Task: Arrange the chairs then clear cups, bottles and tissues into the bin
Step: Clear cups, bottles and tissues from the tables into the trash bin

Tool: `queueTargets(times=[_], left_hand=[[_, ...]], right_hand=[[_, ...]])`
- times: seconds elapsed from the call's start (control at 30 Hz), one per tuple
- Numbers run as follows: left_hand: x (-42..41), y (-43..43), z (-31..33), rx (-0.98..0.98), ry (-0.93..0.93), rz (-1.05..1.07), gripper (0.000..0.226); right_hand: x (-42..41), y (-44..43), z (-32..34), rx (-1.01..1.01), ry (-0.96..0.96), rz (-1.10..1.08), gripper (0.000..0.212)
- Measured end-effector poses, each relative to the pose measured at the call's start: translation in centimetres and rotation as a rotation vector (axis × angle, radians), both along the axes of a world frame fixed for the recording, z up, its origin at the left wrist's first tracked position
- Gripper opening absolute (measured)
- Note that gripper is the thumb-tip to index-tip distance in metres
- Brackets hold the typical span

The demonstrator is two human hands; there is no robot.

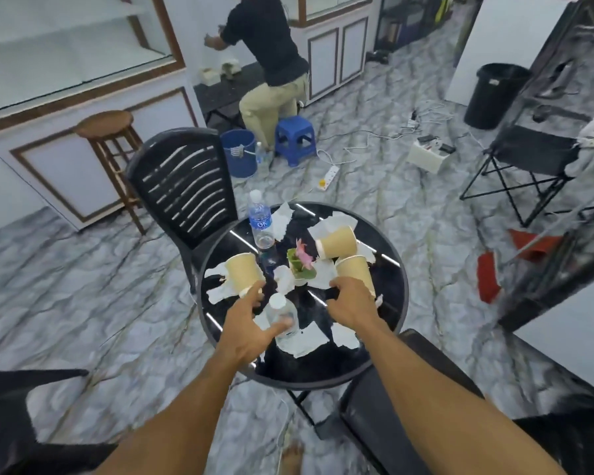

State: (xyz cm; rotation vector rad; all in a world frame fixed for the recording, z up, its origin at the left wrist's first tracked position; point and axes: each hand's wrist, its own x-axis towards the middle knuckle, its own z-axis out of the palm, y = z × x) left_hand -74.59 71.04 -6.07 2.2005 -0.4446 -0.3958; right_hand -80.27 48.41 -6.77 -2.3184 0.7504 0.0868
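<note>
Both hands reach over the round black bench (390,305), which is littered with cups, bottles and torn tissues.

The left hand (251,325) is spread wide, fingers apart. Its thumb lies against a small clear bottle (283,315) with a white cap, and its fingertips are at the rim of the left cup (244,274), which lies on its side. Whether it grips either one cannot be told.

The right hand (352,305) is loosely curled and holds nothing; its fingers point down at the bench top. Just beyond and to the right of it is a right cup (355,270), close to or touching the back of the hand. A far cup (336,242) lies tipped just behind that one.

A taller bottle (260,219) with a blue label stands at the far left edge of the bench, well apart from both hands. A small flower pot (300,264) stands in the middle, between the cups. Tissues (306,339) lie under and around the small bottle, just before the hands.

A black slatted chair (182,186) stands against the bench's far left side. The black bin (496,94) stands on the floor far off to the right.
</note>
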Motion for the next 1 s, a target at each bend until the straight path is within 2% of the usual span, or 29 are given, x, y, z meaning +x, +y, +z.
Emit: queueTargets(times=[0.1,0.17,0.33,0.63,0.8,0.87,1.0], left_hand=[[-0.1,-1.7,-2.2,0.018,0.025,-0.037,0.067],[0.7,-2.9,-3.0,0.025,0.015,-0.014,0.059],[2.4,-5.4,-3.4,0.051,-0.035,-0.033,0.065],[2.0,-9.0,-0.5,0.091,-0.174,-0.121,0.072],[-1.3,-13.2,2.8,-0.016,-0.219,-0.233,0.062],[-3.3,-15.2,4.0,-0.043,-0.222,-0.307,0.053],[-8.5,-19.8,6.3,-0.084,-0.232,-0.507,0.054]], right_hand=[[0.8,-0.8,-1.6,-0.071,0.013,-0.095,0.039],[1.1,-1.9,-2.6,-0.127,0.035,-0.152,0.039],[1.9,-4.4,-4.1,-0.286,0.089,-0.165,0.061],[-0.1,-4.5,-3.5,-0.274,0.067,-0.041,0.056],[-5.2,-6.5,-0.5,-0.234,-0.002,-0.072,0.046],[-8.2,-7.3,0.9,-0.220,-0.031,-0.136,0.051],[-16.1,-8.7,3.9,-0.227,-0.028,-0.302,0.051]])
